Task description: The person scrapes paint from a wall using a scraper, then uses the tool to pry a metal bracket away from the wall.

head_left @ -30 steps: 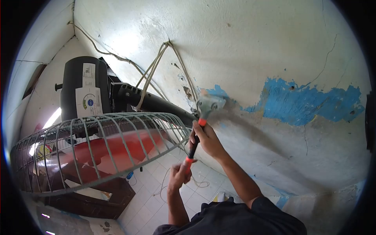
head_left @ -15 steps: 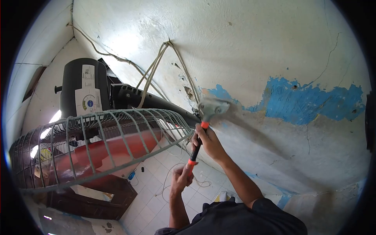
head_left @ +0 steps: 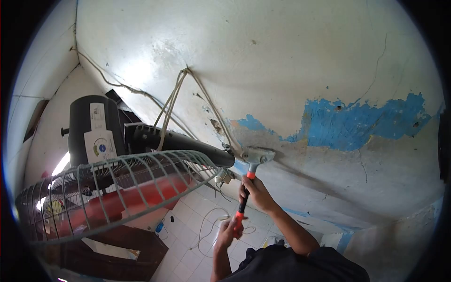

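Right hand (head_left: 257,195) fingers wrapped high on the scraper (head_left: 253,160) handle, left hand (head_left: 229,231) clenched round its orange end, metal head seemingly touching the wall (head_left: 282,56), just beside the wall fan (head_left: 108,188).

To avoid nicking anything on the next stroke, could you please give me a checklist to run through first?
1. Grip: right hand high and left hand low on the scraper handle, both closed: ok.
2. Scraper head at the wall: ok; blade lying flat: cannot tell.
3. Cables clear of the head: not ok, they run down right beside it.
4. Wall fan clear: not ok, its arm ends next to the head.
5. Wall fan stopped: cannot tell.
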A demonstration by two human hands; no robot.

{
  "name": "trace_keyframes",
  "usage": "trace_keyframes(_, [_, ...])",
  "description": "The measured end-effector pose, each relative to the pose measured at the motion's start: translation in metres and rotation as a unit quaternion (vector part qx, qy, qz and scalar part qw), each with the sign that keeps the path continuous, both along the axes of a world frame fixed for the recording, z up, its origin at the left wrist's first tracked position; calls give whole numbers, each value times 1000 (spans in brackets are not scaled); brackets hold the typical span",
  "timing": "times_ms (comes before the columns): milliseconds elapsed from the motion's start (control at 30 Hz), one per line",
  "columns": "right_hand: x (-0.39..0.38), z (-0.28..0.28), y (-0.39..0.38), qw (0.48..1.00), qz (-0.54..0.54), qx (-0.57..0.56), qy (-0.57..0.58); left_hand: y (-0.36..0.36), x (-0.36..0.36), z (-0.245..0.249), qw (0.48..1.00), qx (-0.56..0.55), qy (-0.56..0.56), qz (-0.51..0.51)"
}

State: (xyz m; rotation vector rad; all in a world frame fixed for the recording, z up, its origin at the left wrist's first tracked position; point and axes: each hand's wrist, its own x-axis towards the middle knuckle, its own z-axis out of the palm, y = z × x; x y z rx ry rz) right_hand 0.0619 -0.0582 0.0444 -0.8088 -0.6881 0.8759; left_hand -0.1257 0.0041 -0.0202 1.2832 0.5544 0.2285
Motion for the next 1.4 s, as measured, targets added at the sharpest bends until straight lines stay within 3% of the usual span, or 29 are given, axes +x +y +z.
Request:
trace_keyframes(67, [1, -10, -13, 1000, 2, -12, 17, -5, -7, -32, 989, -128, -39, -59])
trace_keyframes(167, [2, -2, -31, 1000, -8, 2, 30, -12, 1, -36, 947, -252, -89, -180])
trace_keyframes(400, [4, 16, -68, 997, -69, 30, 26, -13, 35, -26, 881, -234, -127, -390])
trace_keyframes(633, [4, 10, -81, 992, -126, -10, 15, -43, 46, -30, 907, -265, -49, -324])
trace_keyframes(1000, [-4, 29, -62, 989, -116, 82, 42, -53, 21, 8, 967, -182, -27, -174])
trace_keyframes(1167, [-4, 18, -69, 990, -121, 37, 69, -60, 23, -9, 960, -201, -27, -191])
trace_keyframes(1300, [2, 50, -78, 989, -140, -30, 25, -68, 31, 16, 949, -199, -53, -240])
trace_keyframes(1400, [-3, 37, -75, 987, -152, -11, 51, -68, 26, 12, 965, -172, -6, -196])
